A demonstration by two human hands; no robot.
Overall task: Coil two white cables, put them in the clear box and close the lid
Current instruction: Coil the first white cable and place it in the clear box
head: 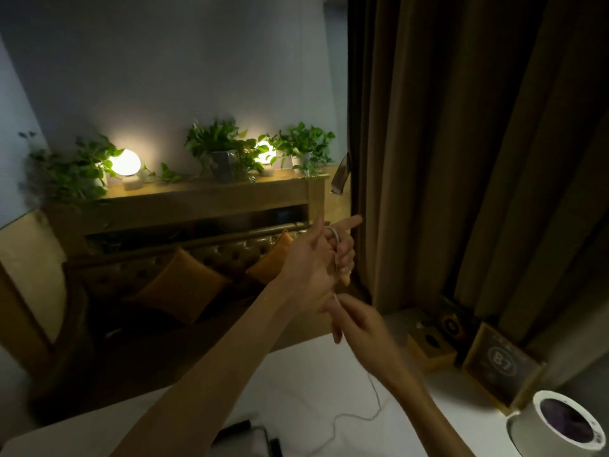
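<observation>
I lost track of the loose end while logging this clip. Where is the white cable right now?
The white cable is looped around the fingers of the raised left hand at centre frame; the right hand pinches it just below, and its tail trails onto the white table.

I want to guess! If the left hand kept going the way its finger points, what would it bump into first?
Probably the brown curtain. The left hand, with white cable looped around its fingers, points up and right, and the curtain hangs just past the fingertip, though depth is hard to judge.

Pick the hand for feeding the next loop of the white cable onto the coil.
Right. The right hand already pinches the thin white cable below the left hand, with slack trailing to the white table. The left hand's fingers serve as the spool, loops around them.
</observation>
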